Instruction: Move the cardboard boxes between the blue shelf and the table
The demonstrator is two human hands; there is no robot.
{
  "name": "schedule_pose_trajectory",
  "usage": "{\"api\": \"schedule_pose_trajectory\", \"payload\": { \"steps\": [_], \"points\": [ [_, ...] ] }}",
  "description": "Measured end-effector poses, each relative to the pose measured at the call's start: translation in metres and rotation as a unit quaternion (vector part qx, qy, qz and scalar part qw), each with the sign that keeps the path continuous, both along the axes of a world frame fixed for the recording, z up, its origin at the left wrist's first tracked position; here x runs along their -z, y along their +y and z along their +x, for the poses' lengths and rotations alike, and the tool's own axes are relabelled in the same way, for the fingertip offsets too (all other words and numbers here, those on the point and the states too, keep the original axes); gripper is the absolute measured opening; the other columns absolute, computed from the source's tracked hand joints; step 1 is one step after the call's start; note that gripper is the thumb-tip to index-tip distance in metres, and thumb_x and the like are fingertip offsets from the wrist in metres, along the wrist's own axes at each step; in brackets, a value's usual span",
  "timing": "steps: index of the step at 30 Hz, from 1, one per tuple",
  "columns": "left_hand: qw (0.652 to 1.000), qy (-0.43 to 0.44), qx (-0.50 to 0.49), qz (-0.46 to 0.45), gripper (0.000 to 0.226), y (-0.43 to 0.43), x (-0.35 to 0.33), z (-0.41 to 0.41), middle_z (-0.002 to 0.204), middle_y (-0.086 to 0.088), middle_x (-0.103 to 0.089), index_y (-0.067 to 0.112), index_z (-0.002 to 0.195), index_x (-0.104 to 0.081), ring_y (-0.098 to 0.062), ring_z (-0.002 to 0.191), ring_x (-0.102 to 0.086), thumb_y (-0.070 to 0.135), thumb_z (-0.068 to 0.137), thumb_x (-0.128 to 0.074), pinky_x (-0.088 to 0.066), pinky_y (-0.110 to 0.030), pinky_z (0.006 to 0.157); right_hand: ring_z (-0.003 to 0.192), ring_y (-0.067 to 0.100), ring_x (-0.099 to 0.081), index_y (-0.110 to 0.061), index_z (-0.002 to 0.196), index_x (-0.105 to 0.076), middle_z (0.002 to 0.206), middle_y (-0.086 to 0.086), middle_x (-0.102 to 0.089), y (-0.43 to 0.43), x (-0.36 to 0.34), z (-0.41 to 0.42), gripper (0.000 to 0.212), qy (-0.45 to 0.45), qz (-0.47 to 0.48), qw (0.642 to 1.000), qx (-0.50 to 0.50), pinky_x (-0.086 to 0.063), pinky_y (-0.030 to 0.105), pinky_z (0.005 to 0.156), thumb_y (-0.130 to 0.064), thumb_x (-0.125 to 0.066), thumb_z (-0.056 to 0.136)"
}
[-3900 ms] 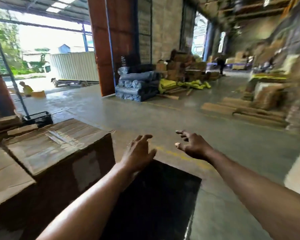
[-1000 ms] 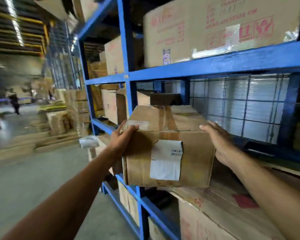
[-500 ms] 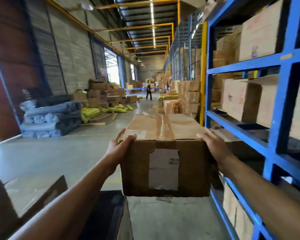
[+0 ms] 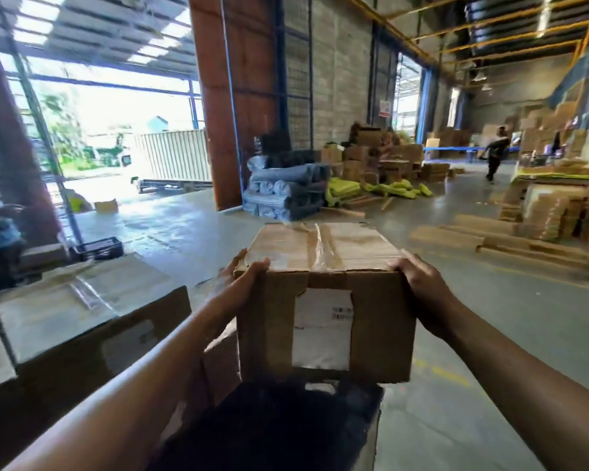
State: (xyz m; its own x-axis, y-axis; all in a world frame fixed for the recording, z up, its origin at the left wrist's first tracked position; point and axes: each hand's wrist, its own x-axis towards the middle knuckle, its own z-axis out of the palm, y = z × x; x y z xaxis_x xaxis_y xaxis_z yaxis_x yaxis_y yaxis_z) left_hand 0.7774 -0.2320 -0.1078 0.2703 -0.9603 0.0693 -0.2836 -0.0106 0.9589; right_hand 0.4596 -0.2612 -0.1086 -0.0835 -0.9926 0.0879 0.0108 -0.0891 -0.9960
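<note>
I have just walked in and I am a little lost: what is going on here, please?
A person holds a taped cardboard box between both hands, the left hand on its left side and the right hand on its right. The box is over the near dark table; whether it rests there yet I cannot tell. A larger cardboard box stands to the left.

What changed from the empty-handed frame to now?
The left hand and right hand, empty then, took the cardboard box off the blue shelf and carried it to the dark table, where they hold it by its sides just over the top; contact cannot be told. Unchanged: the grip since the shelf, and the large box left of the table.
</note>
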Motion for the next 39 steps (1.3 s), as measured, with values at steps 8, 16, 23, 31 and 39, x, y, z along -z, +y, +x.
{"api": "schedule_pose_trajectory", "payload": {
  "steps": [8, 16, 23, 31, 39],
  "points": [
    [0.983, -0.041, -0.180, -0.021, 0.076, -0.027, 0.018, 0.025, 0.150, -0.003, -0.047, 0.031, 0.154, -0.040, -0.024, 0.132, -0.050, 0.061, 0.088, -0.065, -0.040, -0.028, 0.103, 0.110, 0.014, -0.057, -0.017, 0.139, -0.054, 0.124, -0.011, -0.057, -0.144, 0.020, 0.072, 0.043, 0.031, -0.019, 0.982, -0.185, -0.047, 0.029, 0.089, -0.024, -0.056, 0.097],
    [0.965, -0.058, -0.251, 0.037, 0.137, -0.072, 0.036, 0.033, 0.155, -0.009, -0.042, 0.036, 0.159, -0.026, -0.029, 0.135, -0.050, 0.101, 0.043, -0.056, -0.044, -0.039, 0.109, 0.105, 0.018, -0.063, -0.029, 0.089, -0.069, 0.105, -0.007, -0.069, -0.252, 0.023, 0.108, 0.020, 0.050, -0.040, 0.958, -0.280, -0.046, 0.044, 0.105, -0.016, -0.055, 0.094],
    [0.948, -0.190, -0.249, 0.060, 0.116, -0.128, 0.029, 0.070, 0.139, 0.005, -0.051, 0.026, 0.155, -0.034, -0.018, 0.128, -0.052, 0.083, 0.061, -0.072, -0.046, -0.034, 0.107, 0.115, 0.027, -0.064, -0.023, 0.110, -0.074, 0.116, 0.004, -0.073, -0.332, 0.036, 0.166, 0.045, 0.025, 0.001, 0.949, -0.314, -0.047, 0.047, 0.105, -0.034, -0.059, 0.069],
    [0.859, -0.362, -0.297, 0.207, 0.127, -0.161, 0.043, 0.139, 0.164, -0.011, -0.027, 0.027, 0.161, -0.020, -0.032, 0.153, -0.020, 0.101, 0.058, -0.028, -0.006, -0.054, 0.125, 0.107, 0.016, -0.058, -0.015, 0.134, -0.063, 0.127, 0.006, -0.063, -0.390, 0.055, 0.258, 0.063, 0.052, 0.011, 0.942, -0.331, -0.048, 0.029, 0.087, -0.032, -0.060, 0.073],
    [0.800, -0.434, -0.295, 0.291, 0.123, -0.168, 0.076, 0.152, 0.171, -0.003, -0.014, 0.026, 0.161, -0.021, -0.033, 0.157, -0.006, 0.099, 0.063, -0.036, -0.004, -0.056, 0.125, 0.118, 0.021, -0.061, -0.032, 0.133, -0.060, 0.131, 0.001, -0.064, -0.403, 0.106, 0.287, 0.053, 0.121, 0.007, 0.932, -0.341, -0.050, 0.045, 0.105, -0.047, -0.072, 0.084]
  ]
}}
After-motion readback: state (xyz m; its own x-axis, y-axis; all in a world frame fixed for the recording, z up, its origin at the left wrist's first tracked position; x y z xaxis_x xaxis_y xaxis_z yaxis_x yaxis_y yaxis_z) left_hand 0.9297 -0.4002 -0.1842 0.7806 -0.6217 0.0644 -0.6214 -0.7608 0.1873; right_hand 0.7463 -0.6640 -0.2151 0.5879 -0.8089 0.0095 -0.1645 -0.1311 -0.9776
